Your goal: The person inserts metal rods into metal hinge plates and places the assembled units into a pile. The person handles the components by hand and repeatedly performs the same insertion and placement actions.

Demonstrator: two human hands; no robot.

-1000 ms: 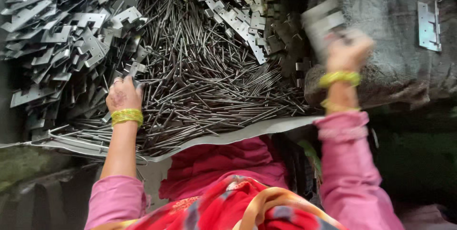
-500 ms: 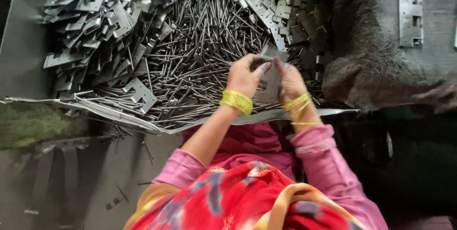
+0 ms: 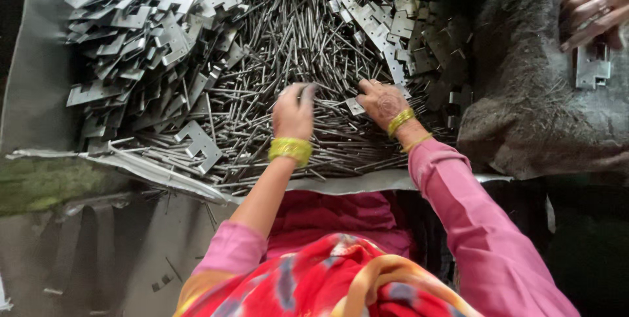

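The person's left hand [image 3: 293, 112] lies on the heap of thin metal rods [image 3: 288, 61], with its fingers curled down among them; if it is closed on any rod cannot be told, because the back of the hand hides the fingertips. The right hand [image 3: 382, 102] rests just beside it on the same heap, the fingers spread and flat, and the fingertips touch a small flat metal plate [image 3: 354, 106] without clamping it. Both wrists carry yellow bangles [image 3: 290, 149], and the right arm wears a pink sleeve [image 3: 472, 225]. To the left of the rods is a pile of stamped metal brackets [image 3: 141, 35], and one more bracket [image 3: 198, 143] lies apart near the front edge. At the top right, another person's hand [image 3: 593, 5] touches a hinge plate [image 3: 591, 66] on a dark rough cloth [image 3: 524, 114].
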